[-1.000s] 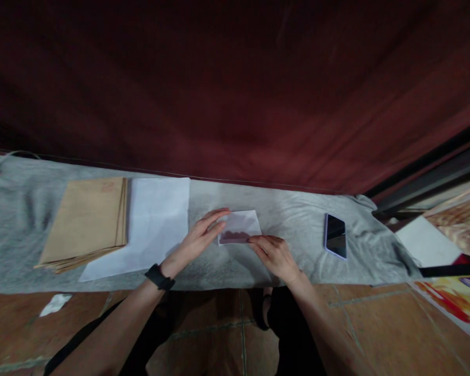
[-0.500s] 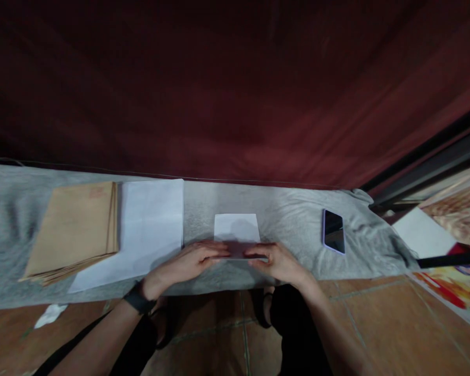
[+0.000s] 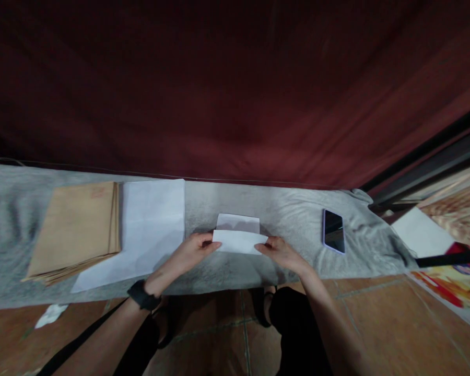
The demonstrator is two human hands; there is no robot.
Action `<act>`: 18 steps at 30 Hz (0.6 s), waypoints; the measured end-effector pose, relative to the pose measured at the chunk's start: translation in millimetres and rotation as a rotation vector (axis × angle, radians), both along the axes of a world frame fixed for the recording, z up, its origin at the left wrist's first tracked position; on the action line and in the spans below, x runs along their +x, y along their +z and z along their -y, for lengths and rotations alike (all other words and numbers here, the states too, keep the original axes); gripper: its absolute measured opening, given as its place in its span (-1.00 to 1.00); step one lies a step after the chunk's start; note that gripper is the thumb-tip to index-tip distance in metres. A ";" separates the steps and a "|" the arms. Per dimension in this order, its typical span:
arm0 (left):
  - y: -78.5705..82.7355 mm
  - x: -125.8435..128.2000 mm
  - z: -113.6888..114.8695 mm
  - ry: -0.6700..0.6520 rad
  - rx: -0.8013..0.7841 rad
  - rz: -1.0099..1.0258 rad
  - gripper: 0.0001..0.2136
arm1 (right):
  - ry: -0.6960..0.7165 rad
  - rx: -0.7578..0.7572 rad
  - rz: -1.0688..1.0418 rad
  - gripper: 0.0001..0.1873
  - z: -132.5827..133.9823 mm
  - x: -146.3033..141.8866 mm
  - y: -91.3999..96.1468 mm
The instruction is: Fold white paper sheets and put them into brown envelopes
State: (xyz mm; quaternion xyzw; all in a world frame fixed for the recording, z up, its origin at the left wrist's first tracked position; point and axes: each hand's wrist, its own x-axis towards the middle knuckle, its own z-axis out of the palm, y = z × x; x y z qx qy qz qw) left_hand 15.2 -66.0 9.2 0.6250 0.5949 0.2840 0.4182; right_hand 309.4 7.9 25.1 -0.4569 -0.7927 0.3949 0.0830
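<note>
A small folded white sheet of paper lies on the grey cloth, its near part raised and turned up toward the far edge. My left hand pinches the left end of that raised flap. At the flap's right end, my right hand pinches it too. Both hands have their fingers closed on the paper. A black band is on my left wrist.
A stack of brown envelopes lies at the left with white sheets beside it. To the right a phone rests on the cloth. A dark red curtain hangs behind. Tiled floor and colourful printed sheets lie at lower right.
My hands went from pressing the paper flat to its near edge, then lifted that edge and folded it up toward the far side.
</note>
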 end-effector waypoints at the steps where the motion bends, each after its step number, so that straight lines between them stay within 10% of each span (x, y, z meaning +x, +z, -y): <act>1: -2.0 1.2 -2.2 0.041 -0.002 0.020 -0.64 | -0.018 0.010 0.006 -0.67 -1.0 -2.0 -0.3; 18: 12.2 31.4 -20.0 0.269 -0.064 -0.639 -0.71 | -0.154 0.193 0.396 -0.70 -7.9 -35.9 -7.7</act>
